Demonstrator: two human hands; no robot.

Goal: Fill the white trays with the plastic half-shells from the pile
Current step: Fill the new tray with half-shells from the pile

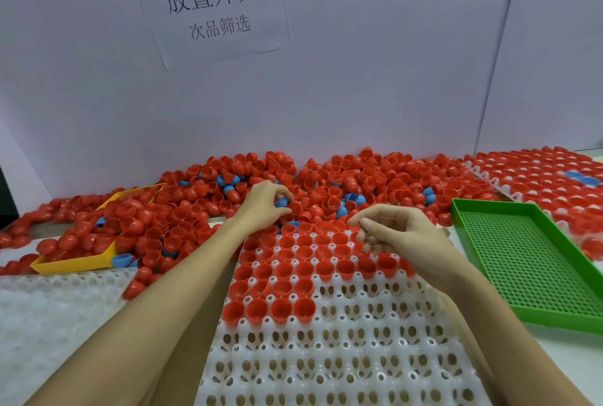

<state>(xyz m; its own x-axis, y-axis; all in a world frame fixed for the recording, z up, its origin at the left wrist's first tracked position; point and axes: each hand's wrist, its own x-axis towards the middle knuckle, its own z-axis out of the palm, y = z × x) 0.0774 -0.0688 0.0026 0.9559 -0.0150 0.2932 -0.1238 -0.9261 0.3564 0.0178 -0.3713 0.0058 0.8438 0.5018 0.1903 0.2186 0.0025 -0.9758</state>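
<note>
A big pile of red and blue half-shells [326, 183] lies along the back wall. In front of me is a white tray [342, 350] with holes; its far rows hold several red half-shells [303, 268], open side up. My left hand [264, 206] reaches into the pile just beyond the tray's far edge and pinches a blue half-shell [280, 202]. Over the tray's far right part hovers my right hand [401, 236], fingers loosely curled, with nothing visibly held.
A green perforated tray [535, 262] lies to the right. Behind it a second white tray [538, 177] is full of red shells with a few blue ones. A yellow tray [75, 263] heaped with shells is on the left. Bubble wrap [49, 324] covers the near left.
</note>
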